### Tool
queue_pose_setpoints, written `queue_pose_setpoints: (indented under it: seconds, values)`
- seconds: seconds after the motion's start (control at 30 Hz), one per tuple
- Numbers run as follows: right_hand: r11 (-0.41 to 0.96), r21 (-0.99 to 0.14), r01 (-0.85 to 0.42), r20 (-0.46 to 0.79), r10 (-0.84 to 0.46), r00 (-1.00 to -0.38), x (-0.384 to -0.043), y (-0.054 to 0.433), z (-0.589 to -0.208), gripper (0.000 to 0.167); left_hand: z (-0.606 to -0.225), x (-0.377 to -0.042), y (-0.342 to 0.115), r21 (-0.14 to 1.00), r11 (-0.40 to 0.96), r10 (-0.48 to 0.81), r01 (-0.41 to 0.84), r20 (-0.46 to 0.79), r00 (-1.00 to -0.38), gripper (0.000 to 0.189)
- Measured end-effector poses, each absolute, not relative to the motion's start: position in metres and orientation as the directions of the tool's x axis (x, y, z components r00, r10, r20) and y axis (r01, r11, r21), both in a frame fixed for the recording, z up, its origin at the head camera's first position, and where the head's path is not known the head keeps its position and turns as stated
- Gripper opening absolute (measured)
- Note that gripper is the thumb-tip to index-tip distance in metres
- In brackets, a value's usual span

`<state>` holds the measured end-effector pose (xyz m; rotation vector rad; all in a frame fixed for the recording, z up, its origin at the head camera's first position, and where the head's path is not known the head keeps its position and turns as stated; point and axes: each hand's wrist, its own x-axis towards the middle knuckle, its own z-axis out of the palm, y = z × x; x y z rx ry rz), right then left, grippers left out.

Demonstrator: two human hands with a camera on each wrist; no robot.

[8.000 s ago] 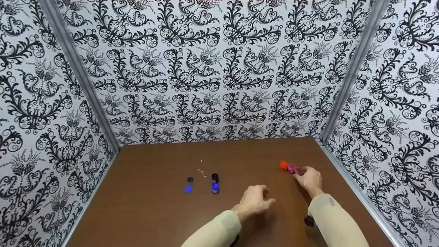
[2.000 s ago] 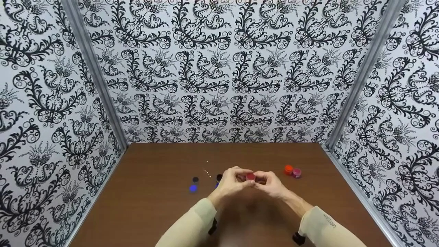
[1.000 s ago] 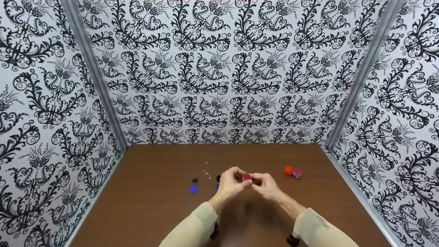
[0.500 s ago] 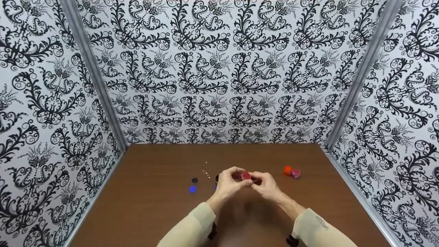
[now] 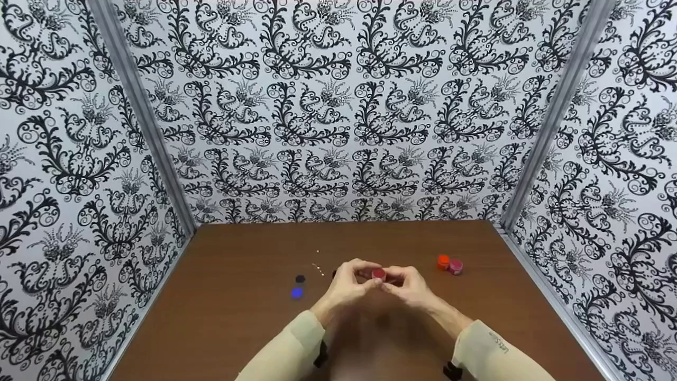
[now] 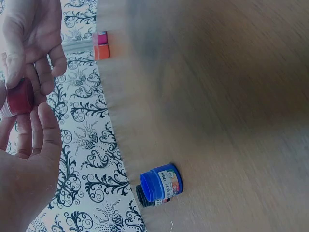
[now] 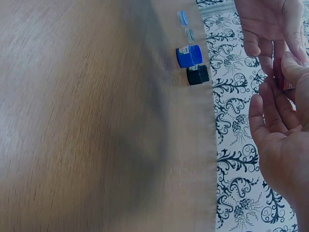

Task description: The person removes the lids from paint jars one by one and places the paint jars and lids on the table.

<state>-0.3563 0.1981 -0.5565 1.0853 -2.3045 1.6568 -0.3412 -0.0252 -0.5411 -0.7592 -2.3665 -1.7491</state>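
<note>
A small red paint jar (image 5: pixel 378 274) is held up over the middle of the table between both hands. My left hand (image 5: pixel 344 288) grips it from the left with thumb and fingers. My right hand (image 5: pixel 415 290) pinches it from the right. In the left wrist view the red jar (image 6: pixel 20 98) lies tilted sideways between the fingertips; whether its lid is loose cannot be told. A blue paint jar (image 6: pixel 164 183) and a black paint jar (image 7: pixel 198 75) stand uncapped beside each other, mostly hidden behind the left hand in the head view.
Left of these jars lie a black lid (image 5: pixel 300 279) and a blue lid (image 5: pixel 296 292). An orange paint jar (image 5: pixel 443 261) touches a pink paint jar (image 5: pixel 455 266) at the right of the brown table (image 5: pixel 222 328). Patterned walls (image 5: pixel 338 106) enclose the back and sides.
Eight seconds ago the right hand was at the red jar beside the pink one. The jar was brought to the middle, where both hands hold it. Over the last second it shifts only slightly.
</note>
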Motion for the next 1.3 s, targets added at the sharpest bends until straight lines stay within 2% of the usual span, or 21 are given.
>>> queue_pose_setpoints:
  seconds: [0.27, 0.5, 0.8, 1.03, 1.3]
  values:
    - [0.162, -0.776, -0.609, 0.479, -0.477, -0.737, -0.355, 0.198, -0.559, 0.023, -0.541, -0.340, -0.025, 0.871, 0.205, 0.328, 0.446, 0.368, -0.870, 0.026]
    - [0.172, -0.778, -0.605, 0.492, -0.433, -0.755, -0.351, 0.195, -0.565, 0.024, -0.542, -0.336, -0.021, 0.914, 0.162, 0.292, 0.371, 0.315, -0.903, 0.021]
    - [0.184, -0.776, -0.603, 0.518, -0.360, -0.776, -0.346, 0.186, -0.570, 0.025, -0.547, -0.335, -0.017, 0.946, 0.138, 0.222, 0.292, 0.258, -0.940, 0.027]
    - [0.198, -0.783, -0.590, 0.498, -0.369, -0.785, -0.346, 0.186, -0.569, 0.027, -0.549, -0.337, -0.017, 0.953, 0.118, 0.169, 0.278, 0.257, -0.952, 0.033]
    - [0.188, -0.787, -0.588, 0.498, -0.371, -0.784, -0.343, 0.189, -0.566, 0.026, -0.548, -0.341, -0.021, 0.953, 0.106, 0.257, 0.282, 0.248, -0.934, 0.042]
